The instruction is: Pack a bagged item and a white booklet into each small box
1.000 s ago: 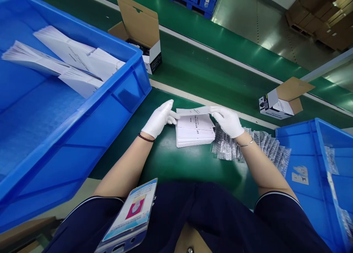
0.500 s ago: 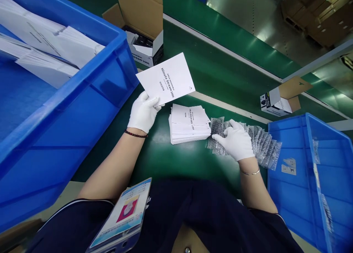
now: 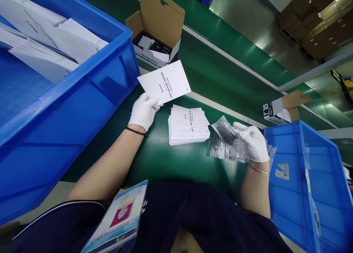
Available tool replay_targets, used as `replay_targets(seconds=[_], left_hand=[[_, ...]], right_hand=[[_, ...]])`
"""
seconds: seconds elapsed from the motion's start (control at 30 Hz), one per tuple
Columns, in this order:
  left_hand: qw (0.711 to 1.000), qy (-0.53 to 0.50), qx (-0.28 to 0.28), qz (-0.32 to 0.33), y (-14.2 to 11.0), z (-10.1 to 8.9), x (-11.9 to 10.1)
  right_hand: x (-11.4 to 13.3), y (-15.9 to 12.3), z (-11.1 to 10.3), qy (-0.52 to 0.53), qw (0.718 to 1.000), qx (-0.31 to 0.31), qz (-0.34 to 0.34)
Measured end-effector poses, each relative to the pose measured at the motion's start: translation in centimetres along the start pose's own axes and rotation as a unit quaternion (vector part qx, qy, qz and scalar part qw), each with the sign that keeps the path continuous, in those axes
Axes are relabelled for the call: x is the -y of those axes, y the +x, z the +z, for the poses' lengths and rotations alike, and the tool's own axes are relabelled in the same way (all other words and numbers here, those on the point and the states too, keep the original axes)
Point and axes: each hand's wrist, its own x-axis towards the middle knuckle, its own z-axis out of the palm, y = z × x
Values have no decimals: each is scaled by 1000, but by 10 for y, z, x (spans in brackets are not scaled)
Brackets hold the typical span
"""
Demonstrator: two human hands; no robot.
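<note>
My left hand (image 3: 143, 111), in a white glove, pinches the lower left edge of a white instruction booklet (image 3: 165, 82) printed "Minute Stream 1000". Below and to the right of it, a stack of similar booklets (image 3: 189, 130) lies on the green work surface (image 3: 160, 157). My gloved right hand (image 3: 254, 142) is closed on the right end of a clear bubble-wrap bag (image 3: 226, 131) with something dark inside. That bag is tilted up over a row of more bubble-wrap bags (image 3: 220, 150), partly hidden by the hand.
A large blue bin (image 3: 82, 109) holding white booklets stands on the left, another blue bin (image 3: 286, 194) on the right. Behind the booklet is an open carton (image 3: 150, 58) with dark and white items inside. A smaller open carton (image 3: 275, 111) sits at the far right.
My right hand has closed on a bubble-wrap bag and lifted it from the row, moving to the right. My left hand still holds the booklet in nearly the same place.
</note>
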Motion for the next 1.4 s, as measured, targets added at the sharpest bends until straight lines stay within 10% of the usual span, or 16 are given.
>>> replay_targets(seconds=[0.2, 0.43, 0.6, 1.07, 1.23, 1.4], left_hand=[[1000, 11, 12, 13, -1, 1, 3], [1000, 3, 24, 6, 2, 0, 2], [1000, 1, 25, 7, 1, 0, 1], [999, -7, -1, 38, 8, -5, 5], [987, -15, -110, 115, 21, -14, 3], [982, 15, -124, 139, 19, -15, -3]], right_hand=[[-3, 11, 1, -150, 989, -2, 5], [6, -22, 47, -533, 836, 43, -126], [-9, -37, 77, -636, 769, 21, -62], [17, -9, -5, -179, 980, -35, 73], [34, 56, 10, -182, 980, -65, -48], [74, 151, 69, -310, 931, -59, -184]])
